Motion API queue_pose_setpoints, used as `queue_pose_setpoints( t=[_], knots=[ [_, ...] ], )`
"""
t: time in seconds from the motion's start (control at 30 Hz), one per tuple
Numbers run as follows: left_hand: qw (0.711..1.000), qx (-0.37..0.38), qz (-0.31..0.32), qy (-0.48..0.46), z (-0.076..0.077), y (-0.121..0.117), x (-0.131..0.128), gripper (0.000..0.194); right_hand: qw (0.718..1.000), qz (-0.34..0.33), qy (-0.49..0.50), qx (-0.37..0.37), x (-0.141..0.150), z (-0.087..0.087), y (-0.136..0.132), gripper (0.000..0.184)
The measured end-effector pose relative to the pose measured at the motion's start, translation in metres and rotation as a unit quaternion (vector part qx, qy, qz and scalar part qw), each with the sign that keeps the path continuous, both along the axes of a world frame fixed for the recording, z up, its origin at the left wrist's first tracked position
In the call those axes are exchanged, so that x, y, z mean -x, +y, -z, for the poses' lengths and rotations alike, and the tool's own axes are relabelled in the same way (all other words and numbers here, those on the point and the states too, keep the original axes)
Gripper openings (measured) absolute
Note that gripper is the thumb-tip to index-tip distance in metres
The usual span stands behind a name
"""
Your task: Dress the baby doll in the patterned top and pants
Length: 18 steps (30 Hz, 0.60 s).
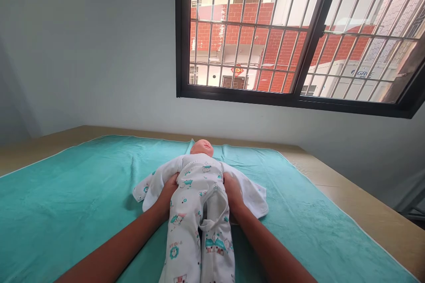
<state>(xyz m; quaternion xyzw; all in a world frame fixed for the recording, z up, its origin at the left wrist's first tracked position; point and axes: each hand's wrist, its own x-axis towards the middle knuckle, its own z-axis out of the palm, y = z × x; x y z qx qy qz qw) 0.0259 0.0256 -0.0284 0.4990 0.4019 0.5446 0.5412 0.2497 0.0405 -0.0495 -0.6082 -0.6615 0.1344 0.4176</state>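
A baby doll (201,147) lies on its back, its head toward the wall. It wears a white top (254,194) that spreads out at both sides, and white printed pants (187,221) whose legs stretch toward me. At the left edge of the waist, my left hand (168,191) is closed on the pants, fingers partly hidden by the cloth. My right hand (233,192) grips the opposite edge of the waist in the same way. The waist part sits high on the doll's belly, and the cloth between the legs is creased.
Under the doll a turquoise blanket (83,194) covers most of a wooden surface (341,190). A pale wall (99,53) rises behind it, with a black-framed barred window (239,93) at the upper right. Some dark object (411,208) stands at the far right edge.
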Motion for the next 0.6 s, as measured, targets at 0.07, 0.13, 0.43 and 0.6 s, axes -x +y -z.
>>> queue_pose_setpoints(
  t=[0.07, 0.13, 0.43, 0.6],
  knots=[
    [1.000, 0.009, 0.016, -0.006, 0.001, 0.002, 0.001, 0.047, 1.000, -0.015, 0.009, 0.006, -0.002, 0.002, 0.004, 0.006],
    [1.000, 0.009, 0.021, 0.010, 0.001, 0.003, 0.001, 0.045, 0.999, -0.041, 0.021, 0.012, -0.005, 0.002, 0.007, 0.009],
    [0.990, -0.051, 0.005, 0.133, 0.001, 0.005, 0.008, 0.028, 0.961, -0.188, 0.162, 0.117, -0.030, -0.003, 0.006, 0.025],
    [0.965, -0.117, -0.025, 0.235, 0.008, 0.022, 0.025, 0.024, 0.978, -0.139, 0.148, 0.048, -0.033, -0.006, 0.011, 0.030]
  ],
)
